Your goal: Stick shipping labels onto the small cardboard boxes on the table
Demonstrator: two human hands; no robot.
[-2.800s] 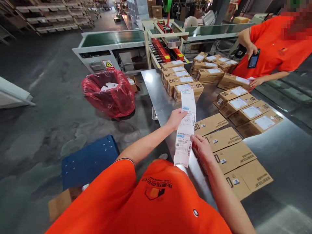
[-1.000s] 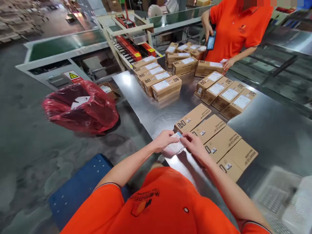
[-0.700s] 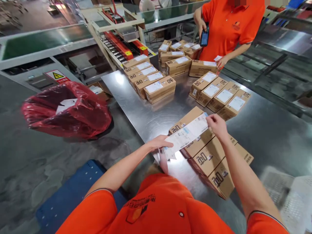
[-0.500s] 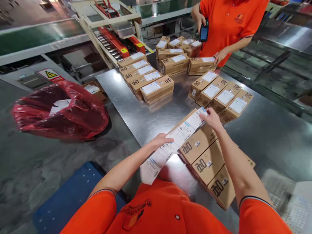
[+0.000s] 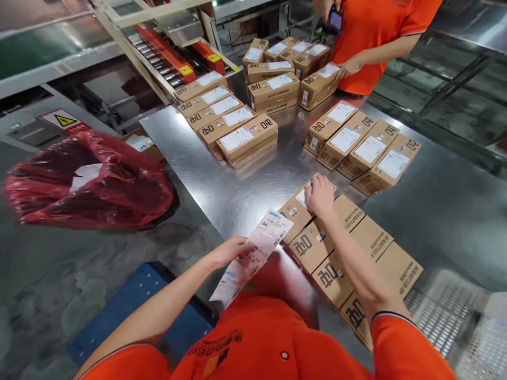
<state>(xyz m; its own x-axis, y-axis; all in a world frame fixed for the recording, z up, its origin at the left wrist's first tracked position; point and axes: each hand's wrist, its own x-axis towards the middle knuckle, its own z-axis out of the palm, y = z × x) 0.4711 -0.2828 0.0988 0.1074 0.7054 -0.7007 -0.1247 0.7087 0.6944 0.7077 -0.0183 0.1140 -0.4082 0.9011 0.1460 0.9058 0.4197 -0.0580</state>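
Note:
My left hand is closed on a strip of printed labels, which hangs down toward my shirt. My right hand presses a white label onto the top of the farthest box in the near row; its fingers are bent together and partly cover the label. Beside that box lie several brown boxes without large white labels, among them one box with black print. Small stickers show on their tops.
Labelled boxes stand in groups across the metal table. A person opposite holds a scanner and touches a box. A red bag-lined bin is left, a white perforated crate lower right.
The label strip has moved down and left with my left hand. My right hand has left the strip and now rests on the farthest near box with a label. The person opposite has tilted a box.

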